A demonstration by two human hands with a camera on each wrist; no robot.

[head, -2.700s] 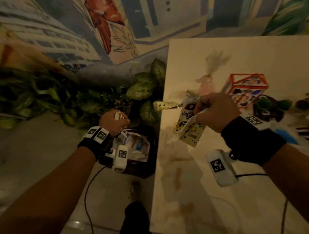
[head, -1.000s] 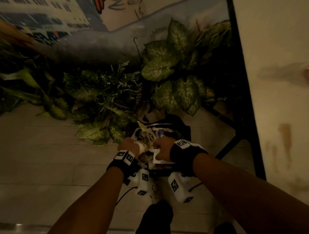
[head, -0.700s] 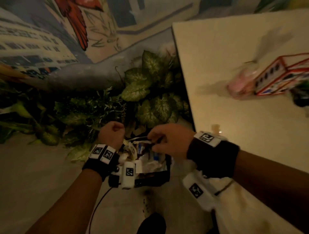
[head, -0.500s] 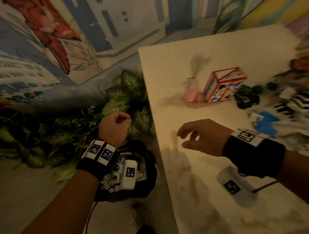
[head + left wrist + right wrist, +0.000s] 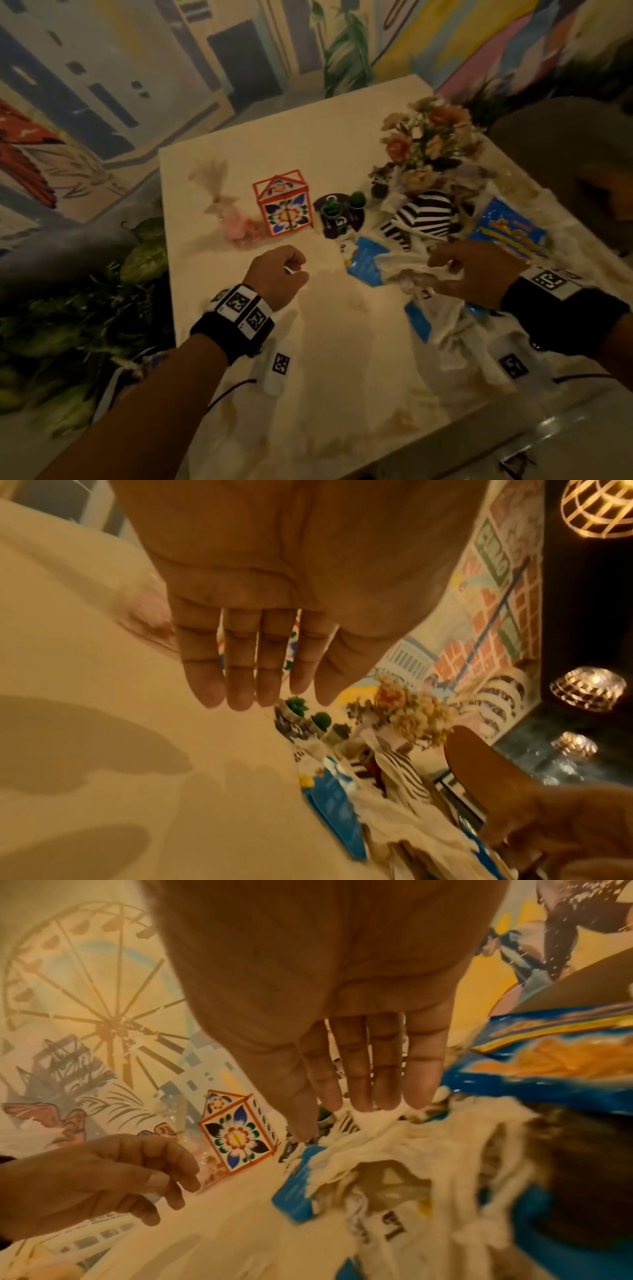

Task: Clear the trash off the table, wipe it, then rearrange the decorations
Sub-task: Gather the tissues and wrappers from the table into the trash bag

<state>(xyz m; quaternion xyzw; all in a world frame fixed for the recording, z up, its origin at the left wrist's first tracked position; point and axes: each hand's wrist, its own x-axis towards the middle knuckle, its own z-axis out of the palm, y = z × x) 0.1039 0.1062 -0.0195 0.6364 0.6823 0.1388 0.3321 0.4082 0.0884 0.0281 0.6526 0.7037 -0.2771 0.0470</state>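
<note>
Clearing looks part done: the right hand (image 5: 476,270) pinches a crumpled white paper napkin (image 5: 406,275) among blue foil wrappers (image 5: 366,263) at 3 o'clock on the cream table (image 5: 325,377), the left hand (image 5: 277,274) hangs loosely curled, empty; wiping and rearranging the red-framed flowered box (image 5: 286,205) at 12 o'clock remain.

Head cam: high, tilted down on the table (image 5: 342,359), left hand (image 5: 277,274) and right hand (image 5: 476,274) mid-frame. Left wrist cam: under the palm, facing along the fingers (image 5: 240,669) over the table toward the flowers (image 5: 404,710). Right wrist cam: same mount, close on the tissues (image 5: 411,1139). All three share the tissues; each wrist cam catches the opposite hand.
</note>
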